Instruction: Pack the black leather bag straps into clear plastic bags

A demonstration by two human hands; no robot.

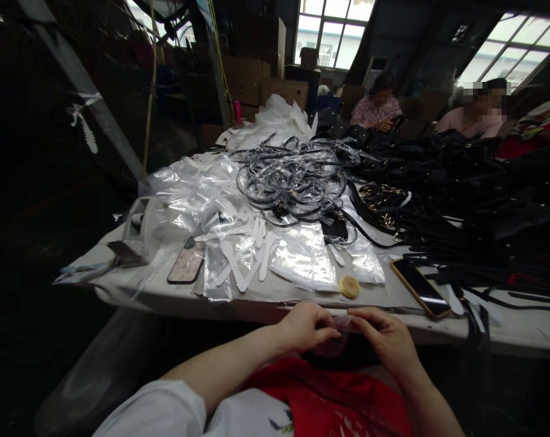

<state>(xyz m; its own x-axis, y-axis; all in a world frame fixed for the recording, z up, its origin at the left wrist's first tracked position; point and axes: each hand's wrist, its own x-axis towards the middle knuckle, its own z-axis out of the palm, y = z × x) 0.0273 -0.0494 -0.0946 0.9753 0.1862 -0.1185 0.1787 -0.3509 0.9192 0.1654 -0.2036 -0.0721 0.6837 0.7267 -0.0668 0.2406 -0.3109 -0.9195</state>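
My left hand (307, 328) is closed at the table's front edge, thumb and fingers pinching a clear plastic bag (335, 345). Opposite it, my right hand (386, 337) grips the same bag between thumb and forefinger. The bag hangs low between both hands, over a red apron (347, 400); its contents cannot be made out. Just beyond my fingers lies a yellow tape roll (349, 286). Flat clear bags (304, 258) are stacked behind it, with white serrated plastic strips (242, 267) to their left.
Coiled black straps in plastic (293, 182) fill the table's middle. Black bags (475, 176) are heaped at right. Two phones, one patterned (186, 261) and one dark-screened (421, 287), lie near the front edge. A tape dispenser (140, 227) stands left. People (377, 109) sit across.
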